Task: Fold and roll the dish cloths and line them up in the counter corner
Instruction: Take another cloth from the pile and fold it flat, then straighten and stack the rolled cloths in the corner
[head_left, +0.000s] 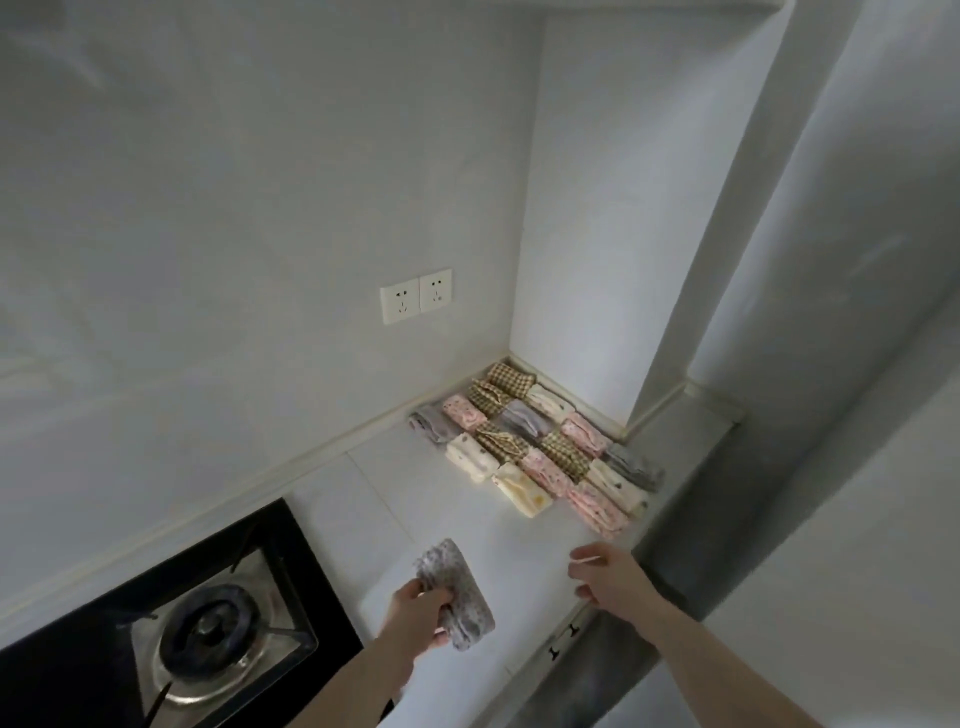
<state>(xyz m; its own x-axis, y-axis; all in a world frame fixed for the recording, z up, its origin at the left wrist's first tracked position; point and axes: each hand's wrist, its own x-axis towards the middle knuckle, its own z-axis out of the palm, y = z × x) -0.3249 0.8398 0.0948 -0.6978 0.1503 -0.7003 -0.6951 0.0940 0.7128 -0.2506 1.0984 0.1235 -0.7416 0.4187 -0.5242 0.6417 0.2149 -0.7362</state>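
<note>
- Left hand (422, 610) is gripping a rolled grey patterned cloth (457, 592), fingers curled around its middle. Cloth is sitting over the white counter (363, 509), near the front edge; I can't tell if it's touching the surface.
- Right hand (605, 574) is hovering just above the counter's right front edge, fingers loosely spread and half curled, holding nothing.
- I'm seeing the finished rolls (535, 441) lying packed in the back right corner, touching each other, in slanted rows running from the wall toward me.
- Mix in that group: brown gingham roll (511, 378) at the very back against the wall, pink floral roll (595, 506) nearest the front, cream roll (522, 490) just left of it, grey roll (428, 423) at the left end along the back wall.
- Held cloth is sitting well apart from the group, left and forward of it.
- Gas burner (210, 631) on a black hob is lying at lower left, just beside the left arm.
- Two wall sockets (415, 296) are showing on the back wall above the rolls.
</note>
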